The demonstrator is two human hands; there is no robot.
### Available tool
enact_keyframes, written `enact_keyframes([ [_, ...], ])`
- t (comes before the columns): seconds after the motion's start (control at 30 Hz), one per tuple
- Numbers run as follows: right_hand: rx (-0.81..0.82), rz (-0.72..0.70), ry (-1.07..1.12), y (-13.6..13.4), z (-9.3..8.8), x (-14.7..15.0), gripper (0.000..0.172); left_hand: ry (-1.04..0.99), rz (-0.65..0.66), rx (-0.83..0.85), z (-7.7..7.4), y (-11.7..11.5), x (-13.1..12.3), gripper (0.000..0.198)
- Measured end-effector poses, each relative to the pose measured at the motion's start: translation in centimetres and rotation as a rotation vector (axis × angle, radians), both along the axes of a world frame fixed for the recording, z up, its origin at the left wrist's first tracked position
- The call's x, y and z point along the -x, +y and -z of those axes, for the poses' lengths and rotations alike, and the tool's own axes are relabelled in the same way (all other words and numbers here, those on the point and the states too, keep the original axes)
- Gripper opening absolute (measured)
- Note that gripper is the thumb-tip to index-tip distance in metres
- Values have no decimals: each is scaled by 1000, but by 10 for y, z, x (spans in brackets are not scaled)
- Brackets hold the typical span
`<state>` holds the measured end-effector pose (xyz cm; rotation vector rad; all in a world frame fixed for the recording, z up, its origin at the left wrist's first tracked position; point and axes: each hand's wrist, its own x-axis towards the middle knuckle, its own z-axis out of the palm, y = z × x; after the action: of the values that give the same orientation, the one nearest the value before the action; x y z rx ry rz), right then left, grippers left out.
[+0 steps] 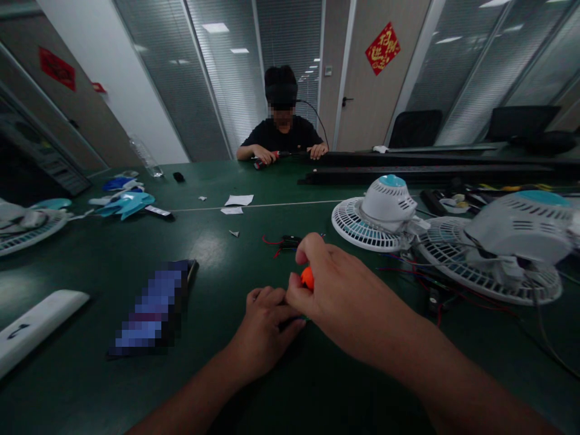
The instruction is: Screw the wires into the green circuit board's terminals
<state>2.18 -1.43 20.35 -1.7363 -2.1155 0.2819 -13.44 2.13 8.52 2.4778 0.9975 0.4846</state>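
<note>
My right hand (pixel 338 290) is closed around an orange rounded handle (pixel 307 278), of which only a small part shows between thumb and fingers. The tool's lower end is hidden. Just left of it and lower, my left hand (pixel 269 326) rests at the green tabletop with its fingers curled together, pressing on something small that they cover. A sliver of green shows by the left thumb, too little to name. Beyond the hands lies a small black part with red wires (pixel 290 242).
White fan housings (pixel 385 208) with loose wires stand at the right. A phone-like device with a blurred screen (pixel 149 311) and a white bar (pixel 40 323) lie left. Across the table a person (pixel 283 130) holds a red and black tool (pixel 265 161) beside long black rails (pixel 408 175).
</note>
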Motion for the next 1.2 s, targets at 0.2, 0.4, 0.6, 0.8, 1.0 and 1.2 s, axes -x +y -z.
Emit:
enact_keyframes([
  [0.2,4,2,-44,-1,-1,1,18,-8,-2,-9,3,1,0,27],
  [0.4,-40,11,-148,-3,0,1,29,-25,7,-32,4,1,0,29],
  [0.6,-26,42,-143,-1,1,3,65,-53,21,-25,3,1,-1,26],
  [0.8,-35,85,-171,1,5,8,33,-41,24,-25,4,2,1,29],
  [1.0,-18,80,-140,1,4,7,22,-27,-6,-1,3,1,0,25],
  [1.2,7,53,-93,1,3,5,21,-23,12,6,4,1,0,28],
])
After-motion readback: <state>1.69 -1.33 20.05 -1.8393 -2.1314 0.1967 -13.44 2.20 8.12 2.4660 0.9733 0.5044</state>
